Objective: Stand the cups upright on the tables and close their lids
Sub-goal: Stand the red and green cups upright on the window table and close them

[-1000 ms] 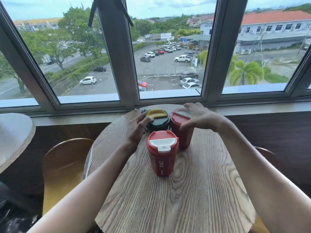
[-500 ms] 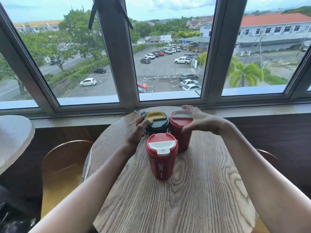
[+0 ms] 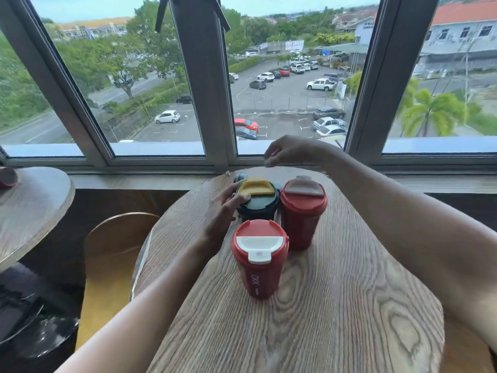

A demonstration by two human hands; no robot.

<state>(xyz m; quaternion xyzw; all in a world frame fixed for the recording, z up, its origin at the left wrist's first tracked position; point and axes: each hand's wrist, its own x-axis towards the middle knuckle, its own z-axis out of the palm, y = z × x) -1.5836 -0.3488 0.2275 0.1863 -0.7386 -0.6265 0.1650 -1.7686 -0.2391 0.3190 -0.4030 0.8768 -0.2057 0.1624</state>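
Note:
Three cups stand upright on the round wooden table (image 3: pixel 336 305). Nearest is a red cup (image 3: pixel 259 261) with a white flap lying flat on its lid. Behind it to the right is a second red cup (image 3: pixel 302 211) whose pale flap also lies flat. Behind and to the left stands a dark green cup (image 3: pixel 258 203) with a yellow flap. My left hand (image 3: pixel 223 211) holds the green cup's left side, thumb at the lid's rim. My right hand (image 3: pixel 287 150) hovers above the far cups, fingers loosely curled, holding nothing.
A second round table (image 3: pixel 32 208) is at the left, with a pink object (image 3: pixel 6 176) at the frame's edge. A wooden chair (image 3: pixel 110 254) sits between the tables. A window sill and large windows close off the far side.
My right hand has let go of the far red cup's lid and risen above it. My left hand stays on the green cup. The camera view has tilted down slightly.

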